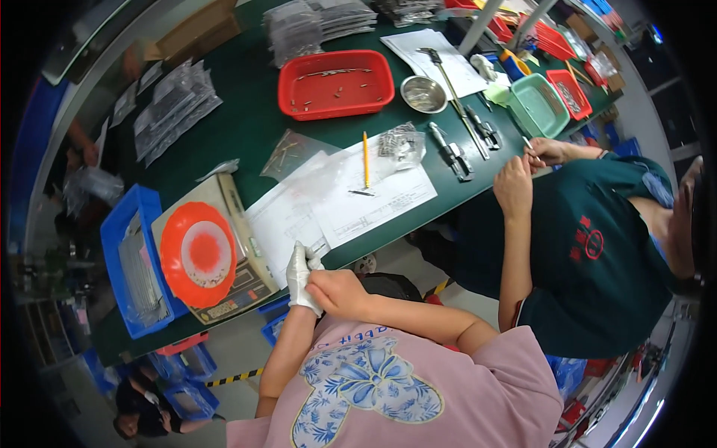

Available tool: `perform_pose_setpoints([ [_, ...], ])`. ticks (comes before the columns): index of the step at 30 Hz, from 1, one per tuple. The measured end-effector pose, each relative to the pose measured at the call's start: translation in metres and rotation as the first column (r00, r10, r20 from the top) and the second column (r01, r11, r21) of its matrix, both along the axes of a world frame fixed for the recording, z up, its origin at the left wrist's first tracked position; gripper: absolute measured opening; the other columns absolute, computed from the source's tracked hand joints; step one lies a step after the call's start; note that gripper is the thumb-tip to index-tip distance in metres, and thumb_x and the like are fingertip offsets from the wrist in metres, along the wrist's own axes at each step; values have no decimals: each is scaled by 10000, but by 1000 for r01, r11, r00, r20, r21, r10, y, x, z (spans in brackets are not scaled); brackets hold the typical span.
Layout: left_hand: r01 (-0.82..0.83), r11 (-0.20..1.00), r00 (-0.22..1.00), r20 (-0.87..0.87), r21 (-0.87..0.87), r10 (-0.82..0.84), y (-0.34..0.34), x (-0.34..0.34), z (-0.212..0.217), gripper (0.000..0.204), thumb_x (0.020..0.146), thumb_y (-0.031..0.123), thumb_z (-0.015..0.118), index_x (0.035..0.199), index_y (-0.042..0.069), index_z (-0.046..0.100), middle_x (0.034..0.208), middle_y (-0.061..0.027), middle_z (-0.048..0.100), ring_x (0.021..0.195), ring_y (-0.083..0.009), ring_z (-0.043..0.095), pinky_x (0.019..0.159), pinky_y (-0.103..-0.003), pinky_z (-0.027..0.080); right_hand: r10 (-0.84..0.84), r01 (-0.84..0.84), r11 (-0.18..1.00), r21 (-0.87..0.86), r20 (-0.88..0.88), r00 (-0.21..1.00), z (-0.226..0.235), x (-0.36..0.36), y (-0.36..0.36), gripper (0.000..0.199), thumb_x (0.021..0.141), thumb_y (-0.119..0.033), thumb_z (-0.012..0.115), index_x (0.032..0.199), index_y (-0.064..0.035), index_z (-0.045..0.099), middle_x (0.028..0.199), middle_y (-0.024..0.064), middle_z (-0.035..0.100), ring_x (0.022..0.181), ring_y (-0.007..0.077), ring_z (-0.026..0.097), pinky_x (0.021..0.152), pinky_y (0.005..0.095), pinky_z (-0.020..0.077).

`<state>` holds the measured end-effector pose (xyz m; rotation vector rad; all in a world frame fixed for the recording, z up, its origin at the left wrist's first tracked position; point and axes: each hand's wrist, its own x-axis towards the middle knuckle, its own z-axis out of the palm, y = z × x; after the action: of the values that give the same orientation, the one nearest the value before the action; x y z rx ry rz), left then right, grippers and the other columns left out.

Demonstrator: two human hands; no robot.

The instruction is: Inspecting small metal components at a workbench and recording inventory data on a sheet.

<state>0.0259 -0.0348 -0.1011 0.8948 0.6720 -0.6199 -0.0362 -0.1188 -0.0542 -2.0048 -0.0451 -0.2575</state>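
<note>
Taking the weighing scale (258,270) as landmark, a blue tray (118,287) of bagged flat items stands just beyond its left side, and an orange-red dish (196,250) sits on top of it. Just off the scale's right front corner is the white glove (296,292), worn on the left hand (301,276); how far that hand's fingers are spread, and whether they hold anything, I cannot tell. To its right, the bare right hand (340,293) is curled closed against the glove's thumb side and seems to grip it, so the step in hand looks like tugging or settling the glove. A next move would call for loosening that grip, leaving both hands free. Farther right of the scale lie printed drawings (385,201), a yellow pencil (366,160), a clear bag of small metal parts (401,145) and a caliper (450,153).
</note>
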Motion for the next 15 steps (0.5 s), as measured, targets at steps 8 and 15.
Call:
perform_pose_setpoints([
  [8, 319, 946, 948, -26, 58, -318, 6, -13, -50, 238, 815, 293, 452, 608, 181, 419, 553, 64, 371, 466, -52, 328, 402, -222, 280, 50, -49, 999, -18, 116, 992, -5, -19, -16, 193, 784, -200, 475, 664, -51, 454, 577, 132, 471, 546, 312, 488, 479, 380, 379],
  [15, 504, 860, 864, -59, 78, -500, 41, -4, 16, 326, 819, 416, 438, 628, 158, 380, 464, 65, 215, 354, -52, 155, 330, -206, 133, -317, 302, 948, -102, -192, 929, -11, -55, -46, 231, 811, -227, 452, 676, -40, 452, 609, 150, 478, 591, 326, 493, 511, 376, 376],
])
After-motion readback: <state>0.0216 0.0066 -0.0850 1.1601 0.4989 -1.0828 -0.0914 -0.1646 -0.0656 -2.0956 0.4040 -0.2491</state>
